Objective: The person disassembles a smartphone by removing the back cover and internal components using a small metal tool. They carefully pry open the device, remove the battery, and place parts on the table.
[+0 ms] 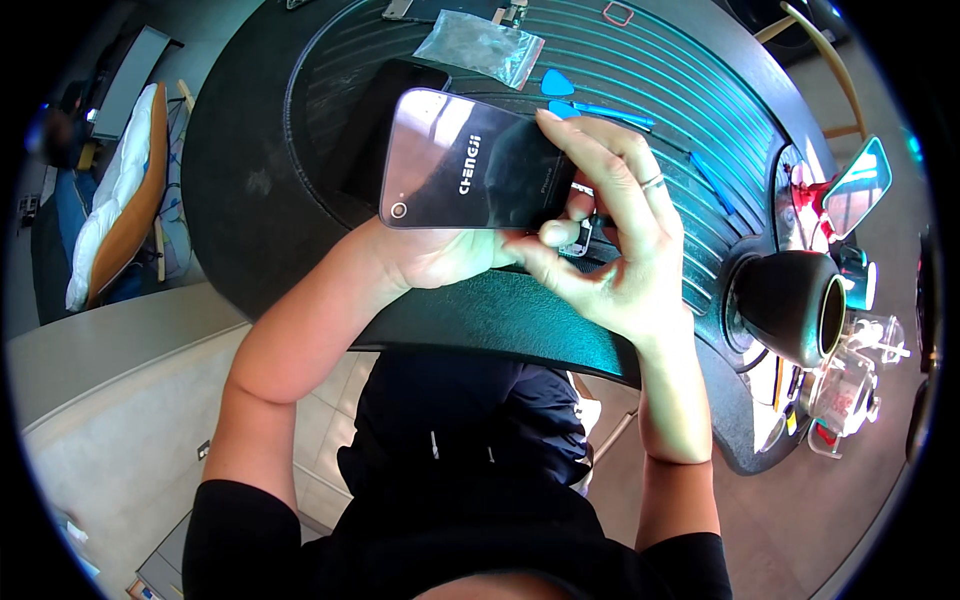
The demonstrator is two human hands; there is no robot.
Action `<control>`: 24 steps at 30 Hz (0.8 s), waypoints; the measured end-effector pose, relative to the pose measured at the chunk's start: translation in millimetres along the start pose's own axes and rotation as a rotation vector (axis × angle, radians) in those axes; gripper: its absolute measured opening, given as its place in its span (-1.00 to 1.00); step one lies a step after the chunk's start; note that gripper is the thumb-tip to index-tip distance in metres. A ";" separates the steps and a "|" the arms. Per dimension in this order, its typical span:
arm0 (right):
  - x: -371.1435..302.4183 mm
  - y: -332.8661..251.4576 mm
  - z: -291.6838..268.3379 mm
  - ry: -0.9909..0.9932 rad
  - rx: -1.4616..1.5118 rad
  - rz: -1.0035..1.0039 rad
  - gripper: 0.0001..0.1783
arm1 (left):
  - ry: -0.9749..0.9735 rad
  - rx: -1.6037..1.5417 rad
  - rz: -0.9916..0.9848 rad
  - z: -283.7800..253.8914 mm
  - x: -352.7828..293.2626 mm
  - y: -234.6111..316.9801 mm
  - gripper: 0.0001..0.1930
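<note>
A glossy black phone back (pixel 478 165), with a round camera lens at its lower left corner, is held tilted above the table's near edge. My left hand (pixel 440 258) supports it from beneath, its fingers mostly hidden by the panel. At the panel's right end, my right hand (pixel 625 230) grips the edge with its fingers on top and its thumb below. A small metallic part (pixel 578 242) shows between the two hands; what it belongs to is hidden. Behind the panel lies a dark flat device (pixel 365 140), partly covered from view.
On the ribbed black table (pixel 240 180) lie a clear plastic bag (pixel 480 47), blue pry picks (pixel 557 83), a blue pry stick (pixel 615 115) and another blue tool (pixel 712 184). At right stand a dark pot (pixel 785 305), a glass pitcher (pixel 845 390) and a propped teal-edged phone (pixel 860 188).
</note>
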State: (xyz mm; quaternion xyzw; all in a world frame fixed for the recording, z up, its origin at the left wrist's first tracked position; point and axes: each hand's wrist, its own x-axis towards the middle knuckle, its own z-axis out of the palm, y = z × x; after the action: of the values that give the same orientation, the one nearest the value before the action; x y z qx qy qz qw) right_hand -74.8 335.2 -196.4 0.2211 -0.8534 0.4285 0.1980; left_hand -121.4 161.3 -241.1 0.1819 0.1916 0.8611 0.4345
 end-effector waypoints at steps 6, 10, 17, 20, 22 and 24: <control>-4.9 4.1 -1.1 0.013 -0.055 -0.026 -0.42 | 0.211 0.181 -0.029 14.6 -6.6 6.1 -0.53; -9.8 2.2 -2.7 -0.075 -0.085 -0.047 -0.32 | 0.208 0.593 -0.042 14.9 -14.5 6.9 -0.54; -12.3 -5.1 -5.1 -0.244 -0.112 0.075 -0.33 | 0.365 0.335 -0.057 12.7 -3.7 2.2 -0.65; -14.8 10.1 -4.1 -0.082 0.016 -0.040 -0.59 | 0.365 0.421 -0.069 19.0 -3.0 6.8 -0.60; -11.2 4.3 -16.2 -0.008 0.155 0.164 -0.77 | 0.409 0.576 -0.100 21.0 -1.8 18.3 -0.50; -10.2 11.2 -26.7 0.023 0.217 0.321 -0.80 | 0.420 0.849 0.091 12.4 -7.6 32.3 -0.48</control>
State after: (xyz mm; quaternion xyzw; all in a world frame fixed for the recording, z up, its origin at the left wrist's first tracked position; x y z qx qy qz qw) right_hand -68.6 365.1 -194.2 0.0973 -0.8243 0.5465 0.1117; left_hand -133.1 139.5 -215.8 0.1733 0.6020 0.7430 0.2355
